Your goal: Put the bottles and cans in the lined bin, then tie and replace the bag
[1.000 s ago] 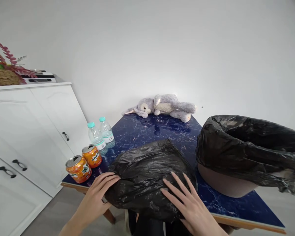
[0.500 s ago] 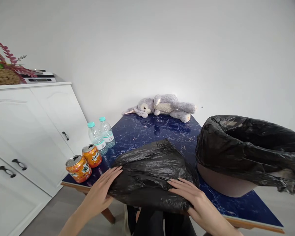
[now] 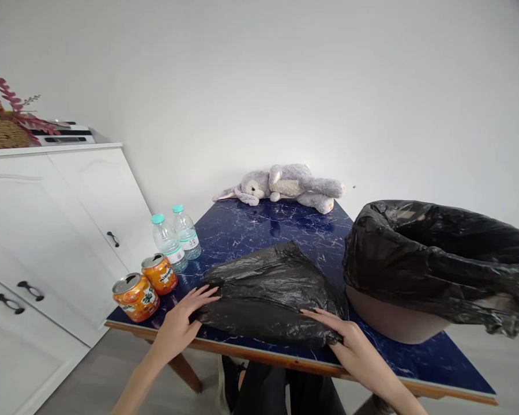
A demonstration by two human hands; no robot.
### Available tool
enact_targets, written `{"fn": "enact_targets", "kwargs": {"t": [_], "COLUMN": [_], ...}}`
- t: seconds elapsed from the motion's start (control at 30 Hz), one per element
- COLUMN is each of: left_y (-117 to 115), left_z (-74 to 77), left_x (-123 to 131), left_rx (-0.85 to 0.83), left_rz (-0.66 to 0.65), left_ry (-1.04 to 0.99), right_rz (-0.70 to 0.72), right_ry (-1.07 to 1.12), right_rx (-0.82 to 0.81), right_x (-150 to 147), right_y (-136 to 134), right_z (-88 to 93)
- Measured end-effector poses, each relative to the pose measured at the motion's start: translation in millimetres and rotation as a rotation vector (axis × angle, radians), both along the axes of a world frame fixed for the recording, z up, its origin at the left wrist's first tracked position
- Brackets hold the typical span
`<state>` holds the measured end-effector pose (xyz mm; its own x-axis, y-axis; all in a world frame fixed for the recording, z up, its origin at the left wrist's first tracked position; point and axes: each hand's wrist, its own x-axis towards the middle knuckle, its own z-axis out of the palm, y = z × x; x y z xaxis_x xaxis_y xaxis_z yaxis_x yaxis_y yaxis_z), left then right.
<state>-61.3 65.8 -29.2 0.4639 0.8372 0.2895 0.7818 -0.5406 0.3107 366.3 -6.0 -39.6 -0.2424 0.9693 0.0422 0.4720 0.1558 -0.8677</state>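
Observation:
A crumpled black plastic bag (image 3: pixel 270 294) lies flattened on the near part of the blue marble table (image 3: pixel 259 230). My left hand (image 3: pixel 179 325) rests flat at the bag's left edge, fingers stretched out and touching it. My right hand (image 3: pixel 350 346) lies on the bag's right near corner, fingers extended and pressing the plastic down. Neither hand grips anything.
A bin lined with a black bag (image 3: pixel 432 265) stands at the right of the table. Two orange cans (image 3: pixel 136 297) and two water bottles (image 3: pixel 168 242) stand at the left edge. A grey plush toy (image 3: pixel 285 184) lies at the far end. A white cabinet (image 3: pixel 47 230) is on the left.
The bag has been pressed from a puffed mound hanging over the near edge into a flatter shape on the tabletop. Both hands slid down and outward to its near corners.

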Motion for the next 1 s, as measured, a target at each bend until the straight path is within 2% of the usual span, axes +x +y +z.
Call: {"fn": "enact_targets", "kwargs": {"t": [0.13, 0.33, 0.43, 0.53, 0.6, 0.77, 0.83, 0.93, 1.0], "left_y": [0.6, 5.3, 5.5, 3.1, 1.3, -0.4, -0.3, -0.5, -1.1], "left_z": [-0.8, 0.5, 6.4, 13.8, 16.4, 13.3, 11.7, 11.7, 12.8], "left_x": [-4.7, -5.0, -2.4, 1.6, 3.4, 3.1, 3.3, 5.1, 6.2], "left_rx": [-0.021, -0.12, -0.154, -0.157, -0.161, -0.181, -0.17, -0.151, -0.159], "left_rz": [0.016, 0.192, 0.266, 0.299, 0.306, 0.362, 0.373, 0.356, 0.369], "left_ry": [-0.085, -0.28, -0.393, -0.487, -0.515, -0.501, -0.488, -0.479, -0.464], "right_rz": [-0.048, -0.153, -0.084, -0.017, -0.022, -0.003, -0.052, -0.215, -0.276], "right_ry": [0.095, 0.24, 0.263, 0.217, 0.151, 0.044, 0.06, 0.112, 0.137], "right_rx": [0.035, 0.06, 0.041, 0.062, 0.108, 0.142, 0.116, 0.116, 0.132], "right_x": [4.6, 10.6, 11.1, 8.0, 4.6, 1.5, 4.0, 7.8, 8.3], "right_y": [0.8, -0.9, -4.9, -7.5, -6.5, 0.8, 0.5, -5.1, -9.1], "right_z": [-7.5, -7.6, -3.7, -0.8, -1.1, -8.0, -11.9, -16.2, -15.4]}}
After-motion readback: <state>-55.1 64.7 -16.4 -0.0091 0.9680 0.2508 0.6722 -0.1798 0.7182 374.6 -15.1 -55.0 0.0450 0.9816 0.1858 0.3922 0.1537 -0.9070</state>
